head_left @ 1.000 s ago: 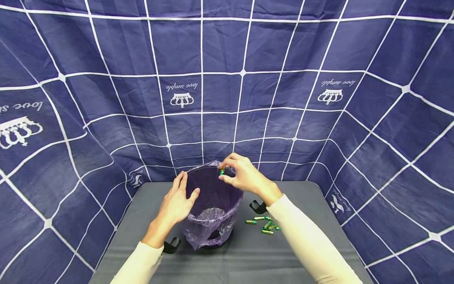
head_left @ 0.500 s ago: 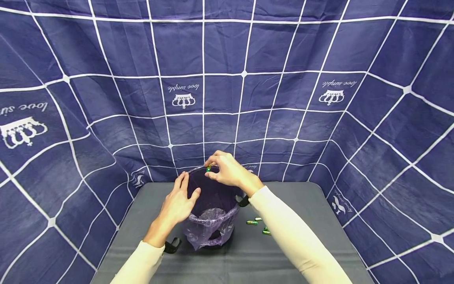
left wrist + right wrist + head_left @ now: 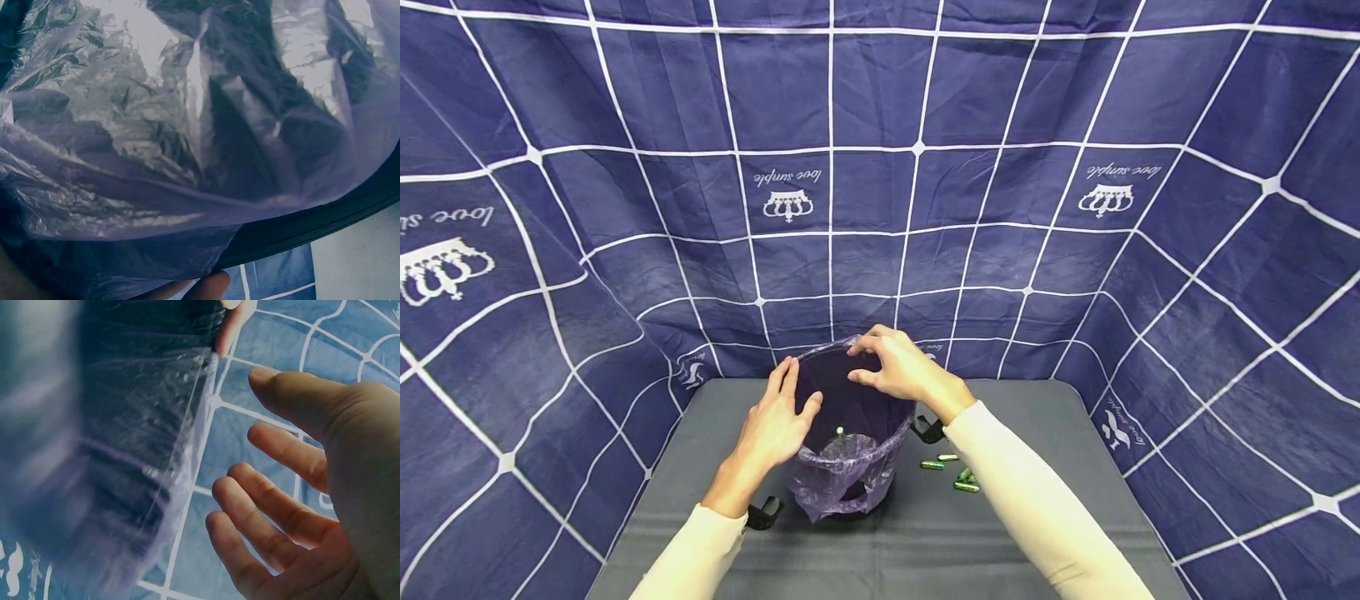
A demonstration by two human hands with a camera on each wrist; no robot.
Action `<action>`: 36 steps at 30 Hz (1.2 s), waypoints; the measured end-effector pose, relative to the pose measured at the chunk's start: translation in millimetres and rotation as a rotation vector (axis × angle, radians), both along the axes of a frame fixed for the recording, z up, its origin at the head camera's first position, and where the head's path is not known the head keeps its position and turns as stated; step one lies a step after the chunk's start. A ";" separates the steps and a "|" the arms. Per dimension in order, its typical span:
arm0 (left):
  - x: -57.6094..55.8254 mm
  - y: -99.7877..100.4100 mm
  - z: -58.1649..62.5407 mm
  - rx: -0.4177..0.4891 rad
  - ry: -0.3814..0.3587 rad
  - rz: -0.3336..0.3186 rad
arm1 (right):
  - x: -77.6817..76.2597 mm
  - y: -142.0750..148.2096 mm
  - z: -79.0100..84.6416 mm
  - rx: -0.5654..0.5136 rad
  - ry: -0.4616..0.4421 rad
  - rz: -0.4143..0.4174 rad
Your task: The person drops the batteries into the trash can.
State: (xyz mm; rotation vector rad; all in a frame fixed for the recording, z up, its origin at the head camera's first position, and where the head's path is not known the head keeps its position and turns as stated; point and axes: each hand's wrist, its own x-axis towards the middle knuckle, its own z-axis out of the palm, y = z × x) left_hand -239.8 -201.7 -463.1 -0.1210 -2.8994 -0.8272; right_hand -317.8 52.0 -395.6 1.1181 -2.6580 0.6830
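Observation:
A dark trash bin [image 3: 281,247], lined with a thin purple plastic bag [image 3: 820,487], stands tilted toward me in the head view. My left hand [image 3: 778,425] rests at its left rim, fingers fairly straight along the edge and thumb spread over the opening. Over the right side of the opening is my right hand [image 3: 901,367]; its fingers and thumb are parted with nothing between them. Inside the bin, above the crinkled lining, a small green battery [image 3: 840,432] shows end-on. Several green batteries [image 3: 966,486] lie right of the bin, partly hidden by the right sleeve.
A grey cloth-covered table [image 3: 917,550] carries everything. Blue curtains [image 3: 865,192] with white grid lines close in the back and both sides. Black wrist mounts [image 3: 765,514] stick out by each wrist, the right one close to the bin's rim.
The right hand moved left over the opening with a battery, then let it go and shifted slightly back right. That battery is now inside the bin. The left hand stayed at the rim.

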 end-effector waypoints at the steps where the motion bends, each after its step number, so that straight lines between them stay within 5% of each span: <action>1: 0.1 0.0 0.5 -0.001 0.003 0.002 | 0.9 4.7 -1.1 -0.006 0.011 -0.002; 18: -1.1 0.3 -1.0 0.015 -0.007 0.005 | 26.1 78.5 -28.4 -0.134 0.077 -0.096; 36: -1.4 -0.8 -1.1 0.004 0.034 0.014 | 41.0 162.2 -91.5 -0.190 0.063 -0.237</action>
